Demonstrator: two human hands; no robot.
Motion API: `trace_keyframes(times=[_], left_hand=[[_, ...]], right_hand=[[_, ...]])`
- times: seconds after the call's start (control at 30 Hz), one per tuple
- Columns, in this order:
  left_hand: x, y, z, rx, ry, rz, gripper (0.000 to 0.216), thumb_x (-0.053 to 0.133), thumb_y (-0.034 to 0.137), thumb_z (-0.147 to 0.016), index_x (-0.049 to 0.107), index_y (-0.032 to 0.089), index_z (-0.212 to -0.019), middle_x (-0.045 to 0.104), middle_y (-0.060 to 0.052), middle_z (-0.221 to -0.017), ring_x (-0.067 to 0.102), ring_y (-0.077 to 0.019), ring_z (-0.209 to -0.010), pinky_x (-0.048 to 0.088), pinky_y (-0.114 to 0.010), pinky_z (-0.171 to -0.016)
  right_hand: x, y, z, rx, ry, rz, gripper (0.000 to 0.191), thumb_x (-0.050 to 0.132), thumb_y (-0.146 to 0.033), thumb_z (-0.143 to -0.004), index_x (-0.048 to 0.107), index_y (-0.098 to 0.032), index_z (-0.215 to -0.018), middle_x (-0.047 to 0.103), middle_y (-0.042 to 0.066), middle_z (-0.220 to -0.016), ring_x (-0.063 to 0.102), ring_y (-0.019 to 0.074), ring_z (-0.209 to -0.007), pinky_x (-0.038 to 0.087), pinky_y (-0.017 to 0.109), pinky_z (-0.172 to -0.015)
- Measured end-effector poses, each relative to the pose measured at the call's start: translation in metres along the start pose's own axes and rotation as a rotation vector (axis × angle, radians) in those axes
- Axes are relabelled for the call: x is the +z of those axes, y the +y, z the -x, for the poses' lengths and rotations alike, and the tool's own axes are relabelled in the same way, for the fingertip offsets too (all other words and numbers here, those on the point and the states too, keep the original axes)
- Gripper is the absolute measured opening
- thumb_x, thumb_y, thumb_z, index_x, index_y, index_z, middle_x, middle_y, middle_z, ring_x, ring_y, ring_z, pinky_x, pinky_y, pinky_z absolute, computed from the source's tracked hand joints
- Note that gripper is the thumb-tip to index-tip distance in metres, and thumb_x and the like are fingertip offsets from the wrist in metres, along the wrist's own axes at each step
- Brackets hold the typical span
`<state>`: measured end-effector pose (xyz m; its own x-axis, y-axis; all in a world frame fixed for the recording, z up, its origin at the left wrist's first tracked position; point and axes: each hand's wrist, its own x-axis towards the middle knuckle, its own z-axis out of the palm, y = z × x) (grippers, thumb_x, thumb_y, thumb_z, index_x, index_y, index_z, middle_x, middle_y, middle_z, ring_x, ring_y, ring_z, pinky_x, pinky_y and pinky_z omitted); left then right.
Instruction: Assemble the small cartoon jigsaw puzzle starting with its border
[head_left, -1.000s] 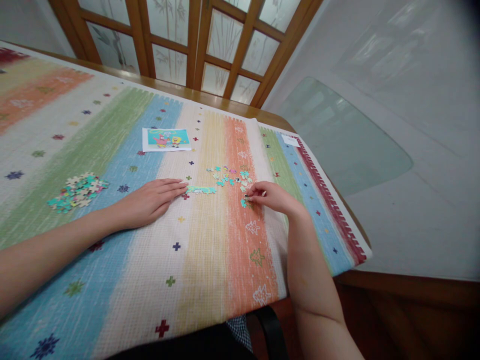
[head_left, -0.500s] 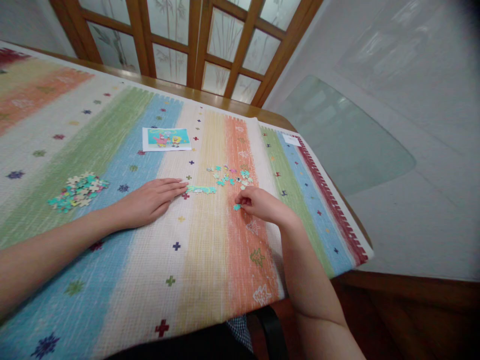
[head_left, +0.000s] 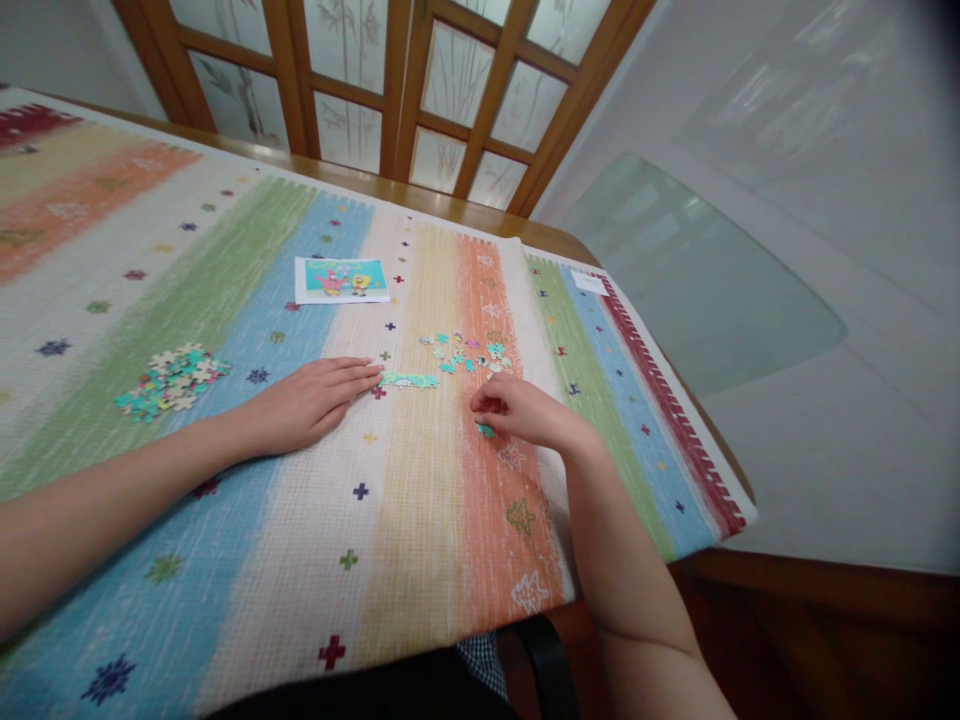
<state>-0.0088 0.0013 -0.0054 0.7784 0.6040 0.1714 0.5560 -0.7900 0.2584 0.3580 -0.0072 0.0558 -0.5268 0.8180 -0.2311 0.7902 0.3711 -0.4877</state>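
My left hand (head_left: 311, 400) lies flat on the striped cloth, fingers stretched out, its fingertips touching the left end of a short joined row of puzzle pieces (head_left: 409, 380). My right hand (head_left: 521, 412) is curled, pinching a small teal puzzle piece (head_left: 485, 429) against the orange stripe. Just beyond it lie several loose teal pieces (head_left: 465, 352).
A larger heap of puzzle pieces (head_left: 171, 380) sits on the green stripe at the left. A cartoon reference picture (head_left: 342, 280) lies farther back. The striped cloth (head_left: 420, 520) covers a wooden table; its right edge drops to a tiled floor. Wooden-framed glass doors stand behind.
My right hand picked a teal piece from beside the loose pieces and drew it left and toward me. My left hand stayed flat. The view shifted slightly.
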Motion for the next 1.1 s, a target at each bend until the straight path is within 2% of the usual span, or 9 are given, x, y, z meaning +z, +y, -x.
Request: trace_keyframes(times=[0.13,0.33,0.5,0.6,0.77,0.93,1.1], left_hand=[[-0.001,0.001,0.000,-0.019,0.016,-0.001,0.052,0.038,0.021,-0.101,0.050,0.020,-0.151,0.039,-0.007,-0.165,0.039,-0.0228,-0.150,0.030,-0.043,-0.125],[-0.002,0.001,-0.001,0.006,0.011,0.019,0.051,0.039,0.020,-0.102,0.048,0.019,-0.152,0.045,-0.006,-0.162,0.037,-0.0218,-0.151,0.029,-0.043,-0.125],[-0.001,0.001,-0.002,0.016,0.048,0.073,0.056,0.040,0.015,-0.100,0.041,0.021,-0.156,0.049,-0.008,-0.158,0.040,-0.0223,-0.149,0.033,-0.045,-0.123],[-0.002,-0.001,-0.002,-0.011,0.092,0.153,0.056,0.041,0.018,-0.101,0.038,0.022,-0.157,0.053,-0.011,-0.154,0.046,-0.0234,-0.144,0.039,-0.045,-0.120],[-0.004,-0.004,-0.001,-0.075,0.103,0.255,0.064,0.048,0.023,-0.101,0.028,0.025,-0.161,0.046,-0.012,-0.159,0.049,-0.0249,-0.142,0.040,-0.046,-0.119],[-0.002,0.001,-0.002,-0.016,0.057,0.100,0.060,0.040,0.020,-0.102,0.027,0.019,-0.160,0.042,-0.013,-0.162,0.041,-0.0231,-0.148,0.033,-0.044,-0.123],[-0.003,0.011,-0.002,-0.038,-0.066,-0.119,0.052,0.034,0.022,-0.105,0.038,0.015,-0.156,0.040,-0.011,-0.164,0.032,-0.0232,-0.154,0.023,-0.041,-0.127]], right_hand=[[0.003,0.003,-0.002,0.007,-0.003,-0.031,0.008,0.064,-0.011,-0.087,0.069,-0.017,-0.087,0.067,0.004,-0.084,0.060,0.0146,-0.075,0.045,0.028,-0.071],[0.003,0.003,-0.004,0.014,-0.008,-0.056,0.008,0.063,-0.012,-0.086,0.069,-0.017,-0.087,0.068,0.003,-0.082,0.061,0.0150,-0.073,0.044,0.028,-0.069],[0.004,0.004,-0.005,0.001,0.003,-0.042,0.009,0.062,-0.011,-0.084,0.068,-0.017,-0.086,0.068,0.003,-0.082,0.061,0.0151,-0.074,0.044,0.028,-0.070],[0.004,0.006,-0.006,-0.017,0.006,-0.048,0.008,0.063,-0.012,-0.084,0.068,-0.017,-0.086,0.069,0.004,-0.084,0.061,0.0156,-0.074,0.044,0.028,-0.069],[0.005,0.008,-0.008,-0.030,0.005,-0.023,0.007,0.062,-0.020,-0.089,0.067,-0.018,-0.085,0.069,0.005,-0.084,0.062,0.0175,-0.077,0.045,0.030,-0.073],[0.006,0.008,-0.011,-0.047,0.012,0.022,0.015,0.059,-0.025,-0.094,0.067,-0.019,-0.083,0.071,0.007,-0.088,0.063,0.0197,-0.084,0.046,0.032,-0.078],[0.005,0.007,-0.010,-0.038,0.003,0.017,0.022,0.056,-0.032,-0.096,0.069,-0.019,-0.085,0.070,0.007,-0.083,0.061,0.0189,-0.074,0.045,0.032,-0.069]])
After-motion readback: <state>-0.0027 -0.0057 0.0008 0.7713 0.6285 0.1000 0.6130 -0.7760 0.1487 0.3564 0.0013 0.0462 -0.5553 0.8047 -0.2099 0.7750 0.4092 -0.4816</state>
